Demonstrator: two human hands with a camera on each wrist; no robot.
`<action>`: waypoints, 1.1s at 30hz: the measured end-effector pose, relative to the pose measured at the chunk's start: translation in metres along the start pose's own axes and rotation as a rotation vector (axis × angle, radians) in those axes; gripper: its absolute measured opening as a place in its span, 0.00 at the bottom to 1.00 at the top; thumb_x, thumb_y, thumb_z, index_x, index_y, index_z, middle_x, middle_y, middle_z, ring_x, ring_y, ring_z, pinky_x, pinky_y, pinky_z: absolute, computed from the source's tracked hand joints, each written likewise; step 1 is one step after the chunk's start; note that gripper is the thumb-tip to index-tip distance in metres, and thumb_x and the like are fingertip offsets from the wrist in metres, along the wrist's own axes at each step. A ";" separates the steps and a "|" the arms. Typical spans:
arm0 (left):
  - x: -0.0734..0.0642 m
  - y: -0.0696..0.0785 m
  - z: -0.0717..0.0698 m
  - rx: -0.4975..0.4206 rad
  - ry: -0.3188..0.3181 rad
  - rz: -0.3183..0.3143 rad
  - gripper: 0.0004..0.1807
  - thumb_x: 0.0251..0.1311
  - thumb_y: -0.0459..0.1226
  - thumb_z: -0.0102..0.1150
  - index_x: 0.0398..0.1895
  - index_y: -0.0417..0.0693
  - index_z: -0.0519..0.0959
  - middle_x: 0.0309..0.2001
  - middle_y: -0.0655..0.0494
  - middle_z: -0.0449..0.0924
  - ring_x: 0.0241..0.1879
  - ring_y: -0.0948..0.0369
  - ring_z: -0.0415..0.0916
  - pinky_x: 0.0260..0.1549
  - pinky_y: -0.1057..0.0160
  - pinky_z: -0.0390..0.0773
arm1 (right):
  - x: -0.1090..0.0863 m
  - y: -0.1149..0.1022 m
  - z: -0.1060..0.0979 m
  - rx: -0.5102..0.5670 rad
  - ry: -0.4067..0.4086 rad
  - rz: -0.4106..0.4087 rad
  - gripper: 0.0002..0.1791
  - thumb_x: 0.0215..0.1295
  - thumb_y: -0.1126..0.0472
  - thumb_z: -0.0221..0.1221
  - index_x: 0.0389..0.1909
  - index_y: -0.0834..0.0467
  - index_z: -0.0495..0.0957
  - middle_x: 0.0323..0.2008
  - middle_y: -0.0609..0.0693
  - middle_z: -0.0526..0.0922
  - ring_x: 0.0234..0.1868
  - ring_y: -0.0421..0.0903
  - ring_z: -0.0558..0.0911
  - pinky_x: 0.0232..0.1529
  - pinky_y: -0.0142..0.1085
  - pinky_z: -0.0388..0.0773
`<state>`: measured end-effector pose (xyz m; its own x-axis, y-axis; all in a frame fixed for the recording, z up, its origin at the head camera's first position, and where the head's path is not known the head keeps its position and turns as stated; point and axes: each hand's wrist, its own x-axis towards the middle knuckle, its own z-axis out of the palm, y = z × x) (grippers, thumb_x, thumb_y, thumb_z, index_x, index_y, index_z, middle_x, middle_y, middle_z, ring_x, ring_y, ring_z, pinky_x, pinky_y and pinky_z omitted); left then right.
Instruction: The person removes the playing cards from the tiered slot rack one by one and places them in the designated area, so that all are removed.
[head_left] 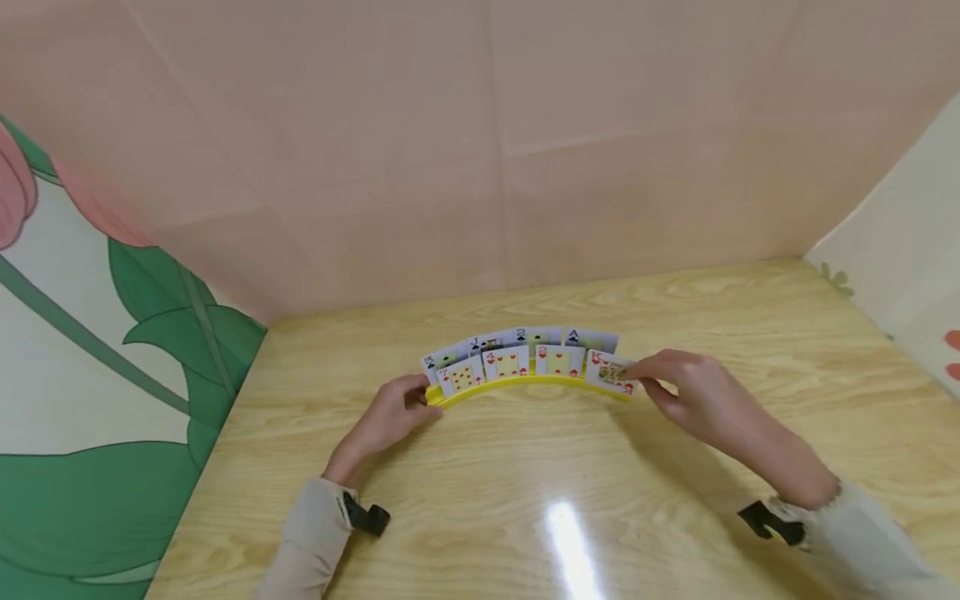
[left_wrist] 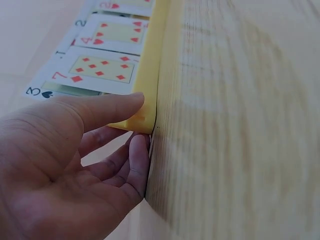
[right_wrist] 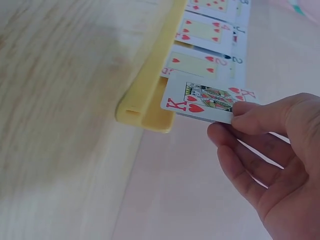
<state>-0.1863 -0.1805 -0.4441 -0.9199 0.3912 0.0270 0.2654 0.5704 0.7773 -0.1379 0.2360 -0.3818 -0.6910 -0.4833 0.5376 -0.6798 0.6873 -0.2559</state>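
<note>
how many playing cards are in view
8. Front row, left to right: red 7, red 4, red 2, red K. Behind: black 3, black J, black 2, black A. Others may be hidden.

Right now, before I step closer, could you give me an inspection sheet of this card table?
Surface: wood-grain table, bright glare towards the near side.
Job's things: curved yellow rack; left to right, front cards 7, 4, red 2, king; rear cards 3, jack, black 2, ace.
Clutter: nothing seen.
Left hand: thumb and fingers hold the rack's left end.
Right hand: thumb and fingers pinch the king at its right side; whether the card is fully seated, I can't tell.
Cables: nothing seen; black wristbands on both arms.
Surroundings: pinkish wall behind, plant mural at left, pale wall at right.
</note>
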 end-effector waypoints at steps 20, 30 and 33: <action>0.002 -0.014 0.006 0.022 -0.014 0.002 0.16 0.60 0.33 0.69 0.50 0.39 0.80 0.40 0.52 0.79 0.38 0.59 0.73 0.38 0.63 0.74 | 0.000 0.007 -0.008 -0.039 0.037 0.001 0.16 0.47 0.79 0.67 0.36 0.58 0.87 0.33 0.50 0.87 0.31 0.46 0.85 0.25 0.35 0.79; 0.004 -0.016 0.002 0.024 -0.016 0.009 0.15 0.60 0.34 0.68 0.49 0.40 0.80 0.39 0.52 0.78 0.38 0.58 0.72 0.37 0.64 0.73 | 0.003 0.010 -0.020 -0.048 0.055 0.035 0.17 0.45 0.78 0.69 0.35 0.58 0.87 0.34 0.52 0.88 0.34 0.50 0.87 0.30 0.30 0.80; 0.002 -0.019 0.004 0.024 -0.029 0.008 0.14 0.61 0.34 0.68 0.48 0.41 0.80 0.39 0.52 0.78 0.37 0.59 0.71 0.36 0.64 0.73 | 0.000 0.012 -0.027 -0.041 0.065 0.056 0.16 0.45 0.78 0.69 0.35 0.58 0.87 0.34 0.52 0.88 0.32 0.46 0.85 0.28 0.22 0.73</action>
<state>-0.1917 -0.1872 -0.4613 -0.9090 0.4165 0.0143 0.2798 0.5846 0.7615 -0.1401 0.2586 -0.3633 -0.7095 -0.4082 0.5744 -0.6288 0.7348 -0.2545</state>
